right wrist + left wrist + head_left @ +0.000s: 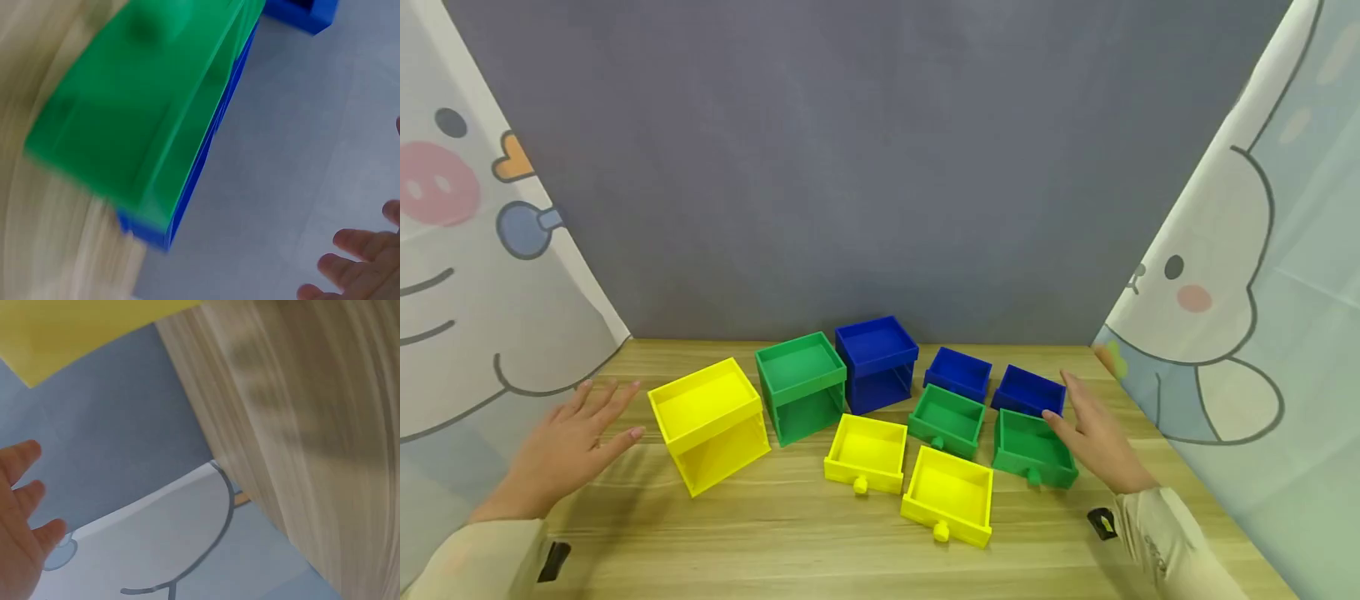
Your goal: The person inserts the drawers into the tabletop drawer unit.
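Note:
My left hand is spread, fingers extended, just left of a yellow cabinet frame; it holds nothing. A green cabinet frame and a blue cabinet frame stand beside it, their fronts hollow. To their right lie two yellow drawers, two green drawers and two blue drawers, with round knobs showing on the yellow and green ones. Over at the right, my right hand has its fingers extended beside the right green drawer and holds nothing. Whether it touches that drawer I cannot tell.
All pieces are on a wood-grain table. A dark grey panel rises behind it, and cartoon-printed cloths flank both sides. Black straps show at both cuffs.

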{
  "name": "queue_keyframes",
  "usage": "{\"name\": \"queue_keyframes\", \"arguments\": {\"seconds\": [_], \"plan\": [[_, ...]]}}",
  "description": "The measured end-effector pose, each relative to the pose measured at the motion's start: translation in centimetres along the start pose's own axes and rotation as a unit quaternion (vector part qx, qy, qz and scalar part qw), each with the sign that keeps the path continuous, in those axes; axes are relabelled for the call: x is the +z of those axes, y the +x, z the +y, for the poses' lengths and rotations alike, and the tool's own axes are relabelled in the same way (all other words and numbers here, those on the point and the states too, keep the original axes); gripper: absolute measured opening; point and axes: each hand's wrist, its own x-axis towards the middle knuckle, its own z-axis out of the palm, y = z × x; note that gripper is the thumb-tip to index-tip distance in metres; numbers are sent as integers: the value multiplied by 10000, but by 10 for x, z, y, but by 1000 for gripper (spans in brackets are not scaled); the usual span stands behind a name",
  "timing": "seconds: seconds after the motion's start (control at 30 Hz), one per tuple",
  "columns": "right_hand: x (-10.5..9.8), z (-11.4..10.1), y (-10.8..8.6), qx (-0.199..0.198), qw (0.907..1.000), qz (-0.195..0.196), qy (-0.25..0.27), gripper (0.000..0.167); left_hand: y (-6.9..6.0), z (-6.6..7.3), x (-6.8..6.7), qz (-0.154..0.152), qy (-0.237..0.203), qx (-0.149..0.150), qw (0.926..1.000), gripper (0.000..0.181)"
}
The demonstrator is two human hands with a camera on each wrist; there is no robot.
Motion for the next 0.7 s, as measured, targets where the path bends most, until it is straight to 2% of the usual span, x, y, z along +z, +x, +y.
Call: {"name": "queue_keyframes", "arguments": {"seconds": [0.17,0.3,0.4,0.6,0.63,0.7], "plan": [[8,-14,3,87,9958,166,897,68,2,5,-6,-281,-556,-350,9974,68],[14,-24,7,365,9849,44,1692,63,1,6,-9,-693,-1369,-784,9850,66],[19,-36,13,632,9702,-99,2338,59,-1,5,-11,-904,-1772,-1032,9746,66],[33,-63,16,1174,9274,-354,3535,49,1,14,-5,-923,-2393,-1270,9582,67],[36,-68,15,1219,9200,-467,3696,48,3,16,-3,-881,-2458,-1279,9568,67],[42,-77,12,1217,9132,-782,3810,47,5,20,-1,-791,-2460,-1275,9576,67]]}}
